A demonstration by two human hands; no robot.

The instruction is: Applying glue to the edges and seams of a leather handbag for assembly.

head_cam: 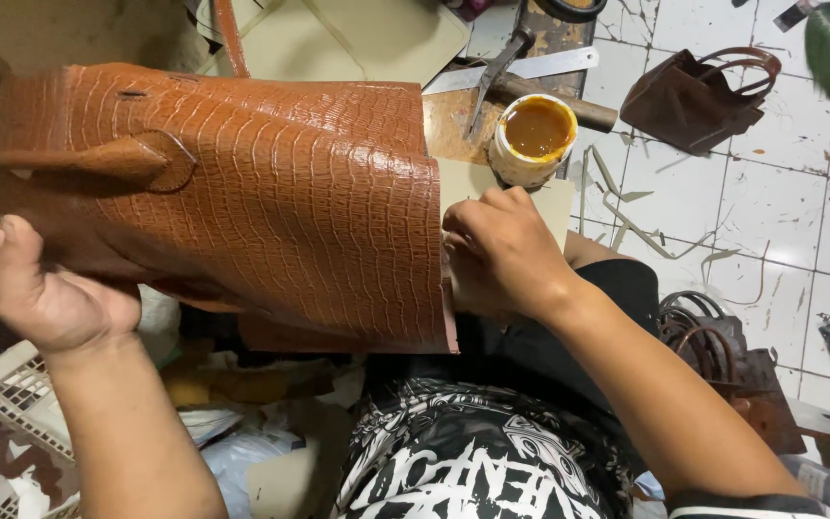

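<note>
Both hands work close: left hand (pixel 45 293) grips the tan crocodile-embossed leather bag (pixel 232 192); right hand (pixel 501 255), fingers curled, presses its edge—best kept flat and even.

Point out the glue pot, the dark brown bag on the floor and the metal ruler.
glue pot (pixel 534 135): head view, on the amber glue inside.
dark brown bag (pixel 684 101): head view, on its front panel.
metal ruler (pixel 549 65): head view, on the bare blade.
</note>
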